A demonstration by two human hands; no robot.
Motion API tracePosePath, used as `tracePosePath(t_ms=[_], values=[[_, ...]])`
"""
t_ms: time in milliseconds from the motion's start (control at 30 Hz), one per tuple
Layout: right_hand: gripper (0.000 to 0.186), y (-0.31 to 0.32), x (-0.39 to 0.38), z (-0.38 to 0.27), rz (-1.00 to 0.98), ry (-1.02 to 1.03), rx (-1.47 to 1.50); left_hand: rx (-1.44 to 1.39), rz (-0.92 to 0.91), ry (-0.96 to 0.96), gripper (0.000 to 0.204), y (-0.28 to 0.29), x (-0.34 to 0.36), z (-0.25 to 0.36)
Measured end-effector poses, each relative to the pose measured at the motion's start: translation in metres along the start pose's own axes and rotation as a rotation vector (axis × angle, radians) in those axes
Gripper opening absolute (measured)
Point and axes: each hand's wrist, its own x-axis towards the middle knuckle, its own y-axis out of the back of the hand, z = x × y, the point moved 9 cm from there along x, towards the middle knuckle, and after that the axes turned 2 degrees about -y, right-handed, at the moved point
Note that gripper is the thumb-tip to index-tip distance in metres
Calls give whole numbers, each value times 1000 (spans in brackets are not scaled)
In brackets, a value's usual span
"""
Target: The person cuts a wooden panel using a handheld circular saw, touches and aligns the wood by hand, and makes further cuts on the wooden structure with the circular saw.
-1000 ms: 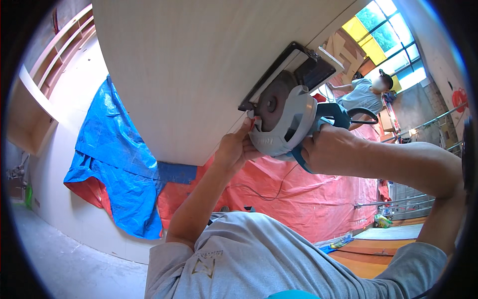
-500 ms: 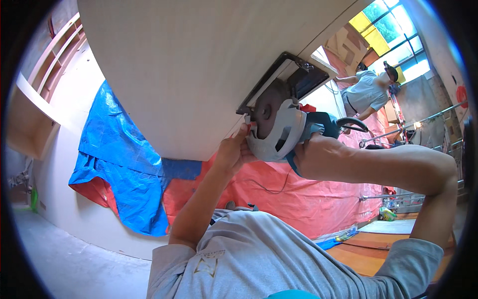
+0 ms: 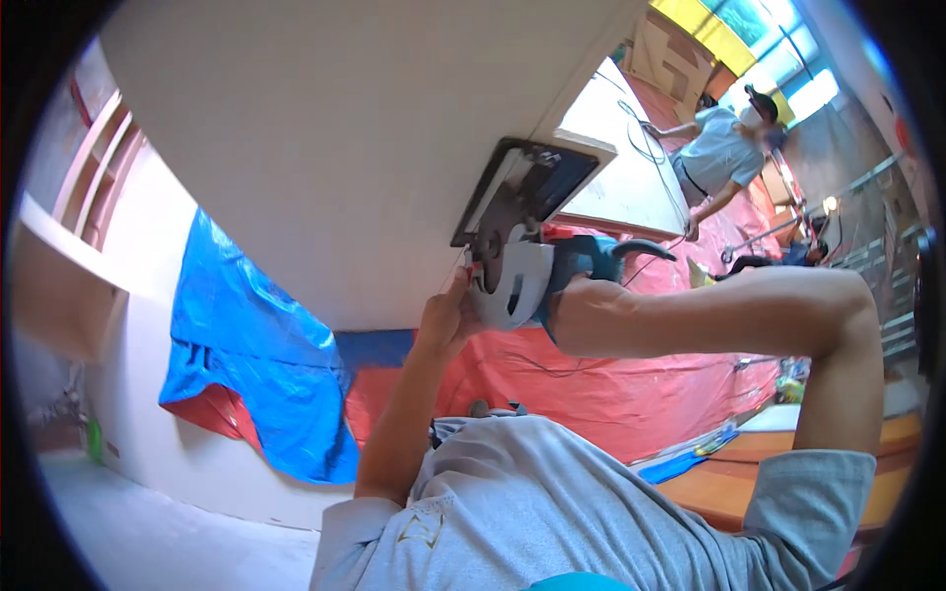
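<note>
A circular saw (image 3: pixel 519 281) with a grey blade guard, teal body and dark base plate (image 3: pixel 480 202) rests on a large pale board (image 3: pixel 325 148), at the board's right-hand edge. My right hand (image 3: pixel 581 307) is wrapped round the saw's rear handle, its fingers mostly hidden behind the wrist. My left hand (image 3: pixel 448 317) is closed at the saw's front left, thumb by a small red part beside the guard; the guard hides some fingers. Part of the round blade (image 3: pixel 493 246) shows between guard and plate.
A co-worker (image 3: pixel 724 148) stands at the right beside another white panel (image 3: pixel 616 192) with a cable on it. Blue sheeting (image 3: pixel 246 345) hangs at the left; red sheeting (image 3: pixel 611 394) spreads below the saw. Metal poles (image 3: pixel 867 187) stand far right, open wooden shelving (image 3: pixel 94 177) far left.
The saw and both hands sit further left in the picture as the view shifts. More of the white panel by the co-worker shows. Both hands keep their hold.
</note>
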Motion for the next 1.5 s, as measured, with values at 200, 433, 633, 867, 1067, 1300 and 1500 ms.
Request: tracePosePath(t_ms=[200, 433, 633, 867, 1067, 1300, 1500], values=[[16, 6, 14, -11, -5, 77, 32, 128, 68, 109, 60, 32, 4, -12], [15, -23, 38, 5, 17, -149, 222, 245, 126, 54, 58, 45, 10, -11], [27, -29, 39, 3, -151, -82, 195, 226, 173, 19, 54, 41, 13, -20], [16, -25, 49, -8, 86, 38, 74, 78, 217, 45, 50, 70, 24, -20], [10, -50, 59, -15, -4, 116, 85, 131, 267, 57, 49, 58, 12, -21], [18, -89, 101, -21, 87, 77, -22, 167, 376, 87, 53, 144, 43, -59], [18, -107, 118, -30, 129, 98, -35, 111, 360, 16, 50, 124, 34, -57]])
